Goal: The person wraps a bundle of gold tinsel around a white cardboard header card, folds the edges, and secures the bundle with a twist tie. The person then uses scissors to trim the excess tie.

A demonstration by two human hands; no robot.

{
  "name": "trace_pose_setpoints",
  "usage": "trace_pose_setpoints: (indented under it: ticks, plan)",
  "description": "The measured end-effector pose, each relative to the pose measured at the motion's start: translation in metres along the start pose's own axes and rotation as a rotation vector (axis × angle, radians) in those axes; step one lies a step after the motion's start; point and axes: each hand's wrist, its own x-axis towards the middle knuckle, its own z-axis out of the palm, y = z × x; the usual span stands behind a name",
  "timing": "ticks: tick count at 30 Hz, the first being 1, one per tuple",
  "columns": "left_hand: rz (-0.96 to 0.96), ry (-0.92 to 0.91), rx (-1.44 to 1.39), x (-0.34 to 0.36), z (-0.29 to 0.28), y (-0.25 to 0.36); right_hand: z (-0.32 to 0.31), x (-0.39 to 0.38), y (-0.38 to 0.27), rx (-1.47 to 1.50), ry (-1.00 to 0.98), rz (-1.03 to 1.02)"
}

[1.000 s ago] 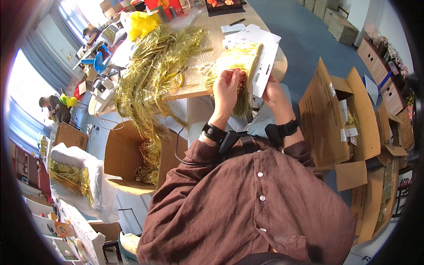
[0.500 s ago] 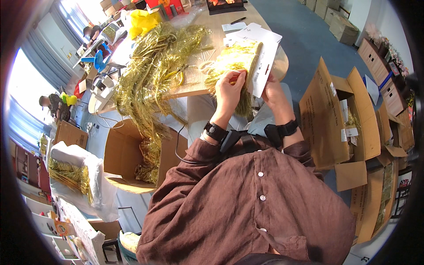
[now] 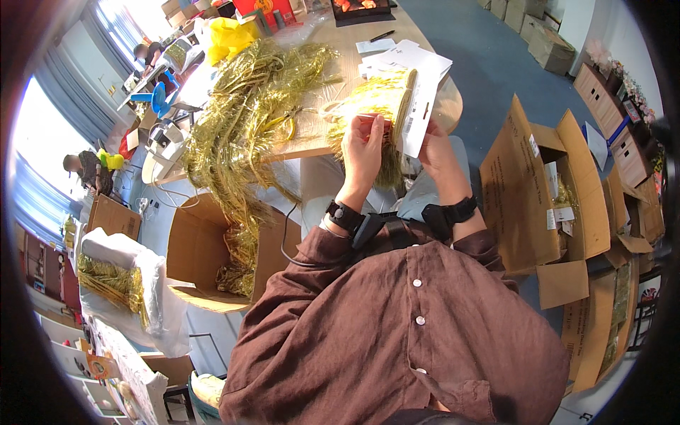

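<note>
A white header card [image 3: 421, 117] with a hang slot stands tilted over the table's near edge, with a bundle of gold tinsel fringe [image 3: 382, 92] along its left side. My right hand [image 3: 440, 157] is closed on the card's lower right edge, its fingertips partly hidden behind it. Over the near part of the fringe, my left hand [image 3: 363, 154] is closed in a pinch. A thin reddish bit shows at its fingertips, too small to make out. Left of the hands, yellow-handled pliers [image 3: 289, 124] lie beside a large heap of gold tinsel [image 3: 241, 106].
The tinsel heap hangs off the wooden table [image 3: 340, 35] into an open cardboard box [image 3: 188, 241]. More white cards [image 3: 414, 53] and a pen [image 3: 382, 35] lie farther back. Another open carton [image 3: 524, 191] stands at my right. Two people sit at the far left.
My left hand has drawn slightly left and down from the card, with its fingers bunched closer. The card and my right hand have barely moved.
</note>
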Motion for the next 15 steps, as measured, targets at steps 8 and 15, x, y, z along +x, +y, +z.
trace_pose_setpoints:
  ticks: [8, 15]
  plan:
    - [0.054, 0.063, 0.121, -0.005, 0.001, 0.003, 0.003, -0.002, 0.001, -0.085, -0.025, -0.049]
    - [0.034, 0.031, 0.229, -0.008, 0.001, 0.012, -0.002, 0.003, 0.004, -0.038, -0.058, -0.056]
